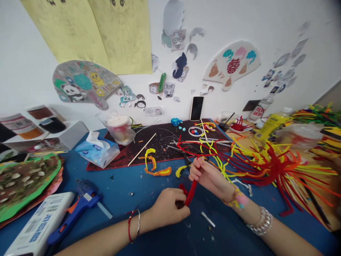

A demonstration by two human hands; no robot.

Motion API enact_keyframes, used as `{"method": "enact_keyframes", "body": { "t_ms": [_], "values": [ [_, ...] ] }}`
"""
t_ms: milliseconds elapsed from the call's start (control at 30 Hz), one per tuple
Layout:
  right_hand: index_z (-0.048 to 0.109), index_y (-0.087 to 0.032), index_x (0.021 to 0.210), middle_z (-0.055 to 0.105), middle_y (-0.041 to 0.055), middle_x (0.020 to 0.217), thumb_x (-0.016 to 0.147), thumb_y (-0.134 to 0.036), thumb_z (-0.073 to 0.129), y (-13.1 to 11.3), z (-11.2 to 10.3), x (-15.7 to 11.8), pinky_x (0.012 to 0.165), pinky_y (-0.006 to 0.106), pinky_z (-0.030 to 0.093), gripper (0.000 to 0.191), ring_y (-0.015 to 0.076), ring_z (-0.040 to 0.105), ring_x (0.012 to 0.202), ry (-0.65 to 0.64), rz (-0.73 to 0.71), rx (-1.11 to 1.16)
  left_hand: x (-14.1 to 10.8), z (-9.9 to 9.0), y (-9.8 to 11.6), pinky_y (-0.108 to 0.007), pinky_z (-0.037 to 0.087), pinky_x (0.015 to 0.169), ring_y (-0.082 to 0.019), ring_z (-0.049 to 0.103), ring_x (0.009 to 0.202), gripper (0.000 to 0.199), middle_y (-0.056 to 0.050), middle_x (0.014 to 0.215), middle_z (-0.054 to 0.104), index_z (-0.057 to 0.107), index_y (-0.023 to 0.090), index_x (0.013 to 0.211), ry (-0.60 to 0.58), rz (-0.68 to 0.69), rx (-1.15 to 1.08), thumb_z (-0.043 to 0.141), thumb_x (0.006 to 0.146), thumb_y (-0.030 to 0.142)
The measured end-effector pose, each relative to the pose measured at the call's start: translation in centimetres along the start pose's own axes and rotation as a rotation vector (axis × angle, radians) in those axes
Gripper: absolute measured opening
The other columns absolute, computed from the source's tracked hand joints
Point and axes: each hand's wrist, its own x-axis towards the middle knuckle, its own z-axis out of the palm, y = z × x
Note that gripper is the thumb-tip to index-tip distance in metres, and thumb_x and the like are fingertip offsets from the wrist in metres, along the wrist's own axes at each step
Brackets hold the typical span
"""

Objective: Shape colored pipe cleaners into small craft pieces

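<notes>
My left hand (170, 208) and my right hand (209, 177) meet over the blue table mat (149, 227), both pinching a fluffy red pipe cleaner (191, 192). The left fingers close around its lower, bent end, partly hiding it. Its upper part runs into the right hand's fingers. Just beyond my right fingertips lie a pair of pliers (183, 155) and tangled yellow pipe cleaners (210, 151). To the right spreads a large red, orange and yellow pipe cleaner bundle (274, 170). A short metal piece (207, 219) lies below my right wrist.
A blue hot glue gun (80, 209) lies at the left, beside a tissue box (97, 149). A dark cutting mat (160, 142) holds tools, bent yellow-orange pieces and a phone (197, 108) propped against the wall. Paper crafts cover the wall.
</notes>
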Motion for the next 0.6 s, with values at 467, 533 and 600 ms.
{"method": "enact_keyframes", "body": {
  "t_ms": [467,533,600],
  "values": [
    [0.044,-0.020,0.077,0.050,-0.0014,0.061,0.090,-0.037,0.034,1.6,1.1,-0.4,0.064,0.027,0.042,0.024,0.0128,0.051,0.063,0.017,-0.004,-0.067,0.3,-0.3,1.6,-0.023,0.039,0.066,-0.012,0.051,0.074,0.021,-0.005,0.089,0.057,0.056,0.013,0.091,-0.032,-0.160,-0.525,0.049,0.078,0.028],
    [0.044,-0.021,0.078,0.053,-0.0007,0.065,0.089,-0.039,0.034,1.8,1.2,-0.6,0.051,0.023,0.040,0.023,0.0121,0.051,0.058,0.011,0.032,-0.075,0.5,-0.3,1.9,-0.025,0.040,0.068,-0.013,0.052,0.074,0.027,-0.007,0.087,0.059,0.056,0.010,0.095,-0.066,-0.218,-0.691,0.042,0.082,0.030],
    [0.043,-0.023,0.081,0.056,-0.0001,0.068,0.088,-0.041,0.034,1.9,1.2,-0.7,0.043,0.021,0.037,0.022,0.0111,0.048,0.051,0.000,0.060,-0.081,0.7,-0.6,2.1,-0.025,0.040,0.071,-0.013,0.053,0.073,0.030,-0.008,0.082,0.062,0.057,0.008,0.094,-0.079,-0.263,-0.780,0.039,0.084,0.030]
  ]
}}
